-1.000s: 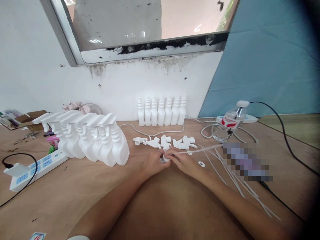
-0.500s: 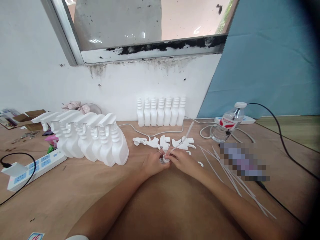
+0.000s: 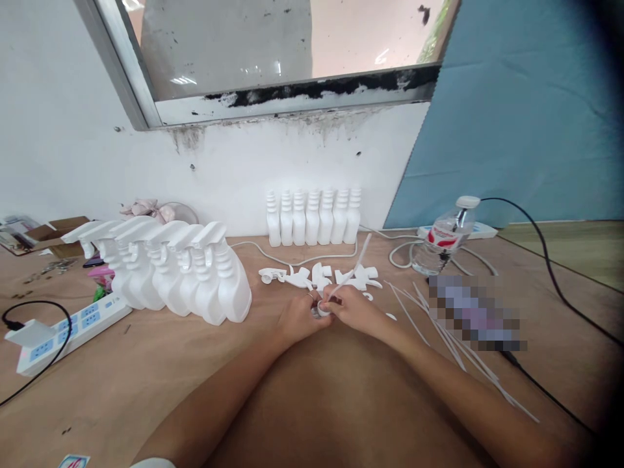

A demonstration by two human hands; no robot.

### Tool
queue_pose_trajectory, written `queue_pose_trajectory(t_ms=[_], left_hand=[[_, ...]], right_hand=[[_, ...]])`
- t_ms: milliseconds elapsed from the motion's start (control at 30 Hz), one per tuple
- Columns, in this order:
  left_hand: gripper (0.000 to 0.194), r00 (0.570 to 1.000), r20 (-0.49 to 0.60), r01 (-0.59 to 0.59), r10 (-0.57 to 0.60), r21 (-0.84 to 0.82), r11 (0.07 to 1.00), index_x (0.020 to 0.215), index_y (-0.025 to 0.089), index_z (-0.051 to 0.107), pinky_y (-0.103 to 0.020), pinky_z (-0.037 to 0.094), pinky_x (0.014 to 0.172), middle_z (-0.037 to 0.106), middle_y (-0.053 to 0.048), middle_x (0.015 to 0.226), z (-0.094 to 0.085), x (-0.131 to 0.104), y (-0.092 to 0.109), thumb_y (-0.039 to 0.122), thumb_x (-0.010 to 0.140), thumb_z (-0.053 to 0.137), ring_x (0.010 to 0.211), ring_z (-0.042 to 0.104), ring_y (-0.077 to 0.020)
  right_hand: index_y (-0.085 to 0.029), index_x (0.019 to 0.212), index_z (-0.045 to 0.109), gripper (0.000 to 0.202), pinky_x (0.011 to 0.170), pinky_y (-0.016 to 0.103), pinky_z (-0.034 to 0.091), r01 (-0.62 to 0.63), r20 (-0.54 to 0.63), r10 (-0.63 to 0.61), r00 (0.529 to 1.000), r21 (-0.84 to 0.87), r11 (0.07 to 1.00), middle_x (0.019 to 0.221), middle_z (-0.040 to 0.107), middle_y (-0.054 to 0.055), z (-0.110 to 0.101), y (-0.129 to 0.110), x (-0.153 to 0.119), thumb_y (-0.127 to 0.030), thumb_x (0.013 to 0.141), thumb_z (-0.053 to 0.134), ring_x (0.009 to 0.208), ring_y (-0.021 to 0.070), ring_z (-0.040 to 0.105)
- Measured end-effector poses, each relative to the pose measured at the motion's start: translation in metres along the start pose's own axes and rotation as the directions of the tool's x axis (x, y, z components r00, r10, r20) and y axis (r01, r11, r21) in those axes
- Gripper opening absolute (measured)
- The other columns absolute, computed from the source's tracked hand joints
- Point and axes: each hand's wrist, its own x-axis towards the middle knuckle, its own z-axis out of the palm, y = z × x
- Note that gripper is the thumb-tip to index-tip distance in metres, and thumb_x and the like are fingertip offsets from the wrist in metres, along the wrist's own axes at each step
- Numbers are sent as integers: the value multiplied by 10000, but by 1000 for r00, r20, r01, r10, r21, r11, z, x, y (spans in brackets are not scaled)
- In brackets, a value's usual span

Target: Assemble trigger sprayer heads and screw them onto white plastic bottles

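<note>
My left hand is closed around a white spray trigger head, its round collar turned up toward me. Most of that part is hidden by the fingers. Pinched in my right hand is a thin white dip tube, its lower end at the collar and its free end slanting up to the right. How deep the tube sits in the collar I cannot tell. Just beyond both hands lie several loose white trigger heads. Small white rings rest to the right of them.
Left stand several white spray bottles with trigger heads on, by a power strip. Headless white bottles line the wall. More tubes lie right, near a water bottle and a blurred-out object with a black cable.
The tube's free end has shifted slightly left, and my right hand has tilted a little over the collar. My left hand stays in place around the trigger head.
</note>
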Motion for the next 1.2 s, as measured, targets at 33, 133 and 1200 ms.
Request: queue_pose_trajectory(t_ms=[33,133,1200], left_hand=[[224,1000,0,0,0,-1,1000,799,184,585,-207,370,574,627,14,711,0,0,0,398,740,611,643,558,-125],[222,1000,-4,8,-8,1,1000,778,181,575,-206,355,552,594,25,660,0,0,-1,395,734,615,606,533,-117],[439,956,169,-159,239,-387,908,1304,184,417,-205,368,515,558,21,670,-11,-11,50,390,918,449,526,490,-105]], right_hand=[[-177,623,581,165,571,245,351,-1,-2,1,1000,9,1000,578,563,-22,1,1,-1,-244,773,573,576,128,496],[-174,663,607,192,582,251,374,0,-19,0,1000,39,999,600,579,-13,2,4,-4,-294,807,561,589,135,508],[-212,1445,320,536,894,380,532,540,-120,-704,700,-557,631,1246,585,139,-21,16,-67,-168,929,460,1149,230,570]])
